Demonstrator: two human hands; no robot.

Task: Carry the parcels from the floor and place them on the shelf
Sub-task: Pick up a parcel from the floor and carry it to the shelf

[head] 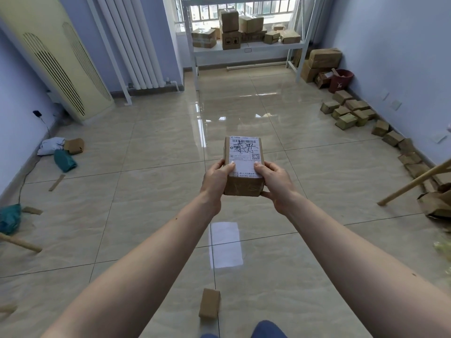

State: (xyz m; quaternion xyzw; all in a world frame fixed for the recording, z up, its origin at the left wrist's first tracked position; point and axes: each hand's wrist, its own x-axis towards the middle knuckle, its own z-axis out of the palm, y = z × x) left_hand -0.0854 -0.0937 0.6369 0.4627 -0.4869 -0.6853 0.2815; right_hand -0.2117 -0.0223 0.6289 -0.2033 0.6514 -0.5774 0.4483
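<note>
Big glossy tiled floor [156,152] takes up most of what I'm looking at; it's shiny enough to mirror the window light. Off to my left there's a tall cream air conditioner [56,59] leaning into view, with a white radiator [129,40] beside it on the far wall; straight ahead at the end of the room is the white metal shelf [246,48], already loaded with a bunch of cardboard boxes [240,29] stacked on its middle level. Along the right wall runs a long row of small brown parcels [351,112] sitting on the floor, plus a red bucket [340,80] near the shelf's foot; a wooden stick [415,181] pokes in from the right edge. On the left side of the floor are a few soft mailer bags [58,152], white and teal, next to one little box.

Now the bit that matters; I've got one parcel [244,167] up in the air in front of me, well short of the shelf, label facing up with a barcode and some scribbled marker. My left hand [216,178] is clamped on its left side and my right hand [274,180] on its right, thumbs pressed on top of the label. One more small box [209,304] stands on the floor right by my feet.
</note>
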